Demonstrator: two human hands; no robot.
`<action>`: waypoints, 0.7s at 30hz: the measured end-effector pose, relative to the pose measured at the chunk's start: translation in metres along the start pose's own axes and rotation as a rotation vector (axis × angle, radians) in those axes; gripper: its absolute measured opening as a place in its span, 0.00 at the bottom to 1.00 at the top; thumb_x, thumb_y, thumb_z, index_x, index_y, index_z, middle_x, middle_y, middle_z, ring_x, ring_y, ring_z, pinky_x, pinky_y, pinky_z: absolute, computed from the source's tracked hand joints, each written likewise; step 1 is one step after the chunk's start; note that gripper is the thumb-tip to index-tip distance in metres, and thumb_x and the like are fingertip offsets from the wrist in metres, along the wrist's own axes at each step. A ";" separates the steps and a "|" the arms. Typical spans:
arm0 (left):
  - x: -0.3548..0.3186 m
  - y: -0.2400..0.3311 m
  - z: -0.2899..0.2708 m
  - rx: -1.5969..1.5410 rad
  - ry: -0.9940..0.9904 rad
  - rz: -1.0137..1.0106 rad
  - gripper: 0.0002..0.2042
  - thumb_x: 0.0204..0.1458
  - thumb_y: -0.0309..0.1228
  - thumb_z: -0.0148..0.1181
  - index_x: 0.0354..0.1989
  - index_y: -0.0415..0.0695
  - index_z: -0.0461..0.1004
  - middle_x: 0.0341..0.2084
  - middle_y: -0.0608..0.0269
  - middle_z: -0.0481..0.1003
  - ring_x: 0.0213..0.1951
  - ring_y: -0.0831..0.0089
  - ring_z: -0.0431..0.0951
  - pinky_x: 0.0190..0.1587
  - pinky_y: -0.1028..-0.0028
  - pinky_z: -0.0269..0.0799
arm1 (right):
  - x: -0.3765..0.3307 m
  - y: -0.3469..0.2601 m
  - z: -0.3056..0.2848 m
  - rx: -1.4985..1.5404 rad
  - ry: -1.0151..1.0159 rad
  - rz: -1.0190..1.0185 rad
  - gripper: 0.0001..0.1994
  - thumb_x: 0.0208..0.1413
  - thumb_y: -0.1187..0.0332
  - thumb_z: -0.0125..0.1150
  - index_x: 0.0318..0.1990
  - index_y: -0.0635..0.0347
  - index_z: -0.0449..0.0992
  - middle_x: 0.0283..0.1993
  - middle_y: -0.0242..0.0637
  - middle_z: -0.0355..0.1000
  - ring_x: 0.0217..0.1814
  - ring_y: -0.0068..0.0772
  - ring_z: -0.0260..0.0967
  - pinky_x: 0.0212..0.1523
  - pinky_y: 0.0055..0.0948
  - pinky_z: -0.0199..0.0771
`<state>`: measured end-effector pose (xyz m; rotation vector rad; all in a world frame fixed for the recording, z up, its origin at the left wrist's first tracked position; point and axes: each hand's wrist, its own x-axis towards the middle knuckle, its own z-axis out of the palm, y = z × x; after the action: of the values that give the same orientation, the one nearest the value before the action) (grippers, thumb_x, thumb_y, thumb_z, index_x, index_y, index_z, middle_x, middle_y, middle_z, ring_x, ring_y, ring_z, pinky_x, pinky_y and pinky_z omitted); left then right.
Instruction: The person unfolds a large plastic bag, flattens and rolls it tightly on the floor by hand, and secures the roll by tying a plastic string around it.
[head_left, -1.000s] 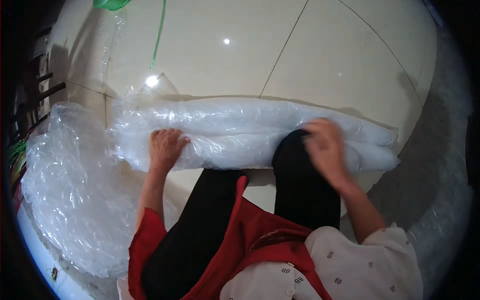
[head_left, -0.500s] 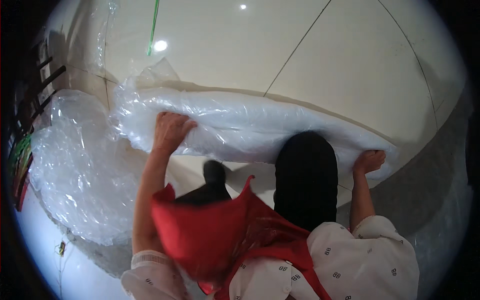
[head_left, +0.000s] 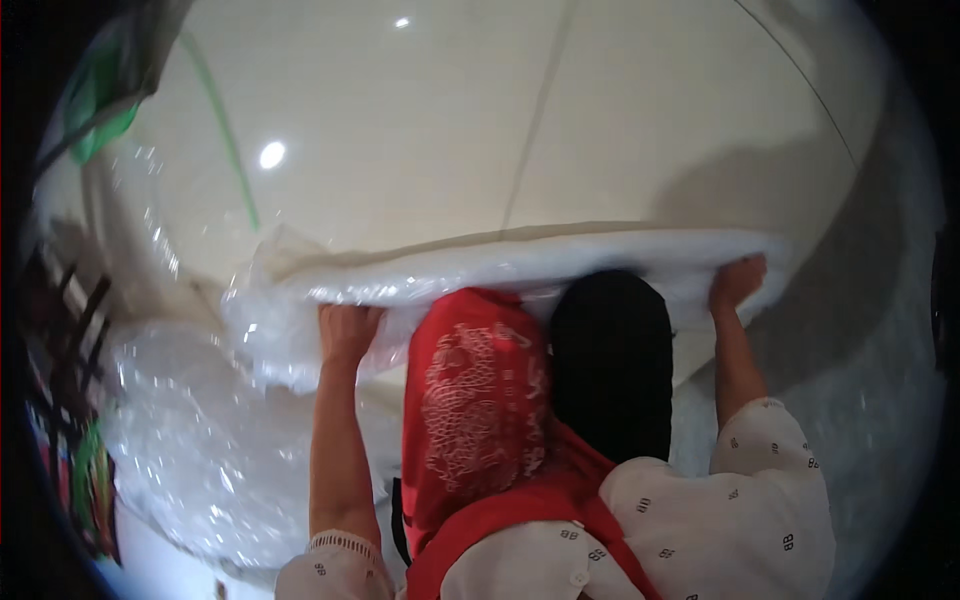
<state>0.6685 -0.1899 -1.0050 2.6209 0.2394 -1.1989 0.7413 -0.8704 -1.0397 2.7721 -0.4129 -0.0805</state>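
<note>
Head view: long, whitish roll of clear plastic film lies crosswise on the shiny cream tile floor, just past the person's knees. Left hand on the near side of the roll, toward its left end, knuckles up; fingers mostly hidden, can't tell if grasping. Right hand at the right end, fingers look curled against the film; can't tell if gripping it. Black-trousered right knee between the hands, against the roll's near edge. Red apron with pale print drapes over the left knee, near the roll. Loose heap of crumpled clear plastic at left, near left forearm. Thin green strip on floor beyond the roll, blurred; green plastic item upper left.
</note>
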 end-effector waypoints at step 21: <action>-0.003 -0.047 0.032 0.074 0.952 -0.772 0.25 0.65 0.52 0.36 0.44 0.42 0.73 0.41 0.52 0.73 0.46 0.52 0.72 0.48 0.54 0.62 | -0.019 -0.059 0.014 0.198 0.082 0.396 0.30 0.71 0.52 0.27 0.68 0.65 0.62 0.72 0.47 0.60 0.75 0.51 0.53 0.73 0.51 0.46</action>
<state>0.6318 -0.1546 -1.0302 3.0326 1.4733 0.0589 0.7380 -0.8157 -1.0725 2.8101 -0.9830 0.1778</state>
